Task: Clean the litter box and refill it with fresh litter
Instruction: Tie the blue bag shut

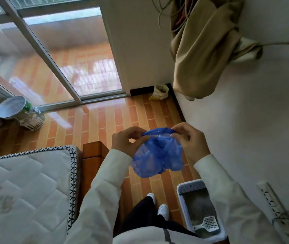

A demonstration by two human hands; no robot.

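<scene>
A crumpled blue plastic bag hangs in front of me at chest height. My left hand pinches its rim on the left and my right hand pinches it on the right, with the bag's mouth stretched between them. Below, on the floor by the wall, stands the white litter box with grey litter inside. A white slotted scoop lies in its near end. A small open sack sits in the far corner; its contents are too small to identify.
A quilted mattress on a wooden bed frame fills the left. A paint-stained bucket stands by the glass sliding door. Beige cloth hangs on the right wall above a power strip. My white shoes stand on orange tiles.
</scene>
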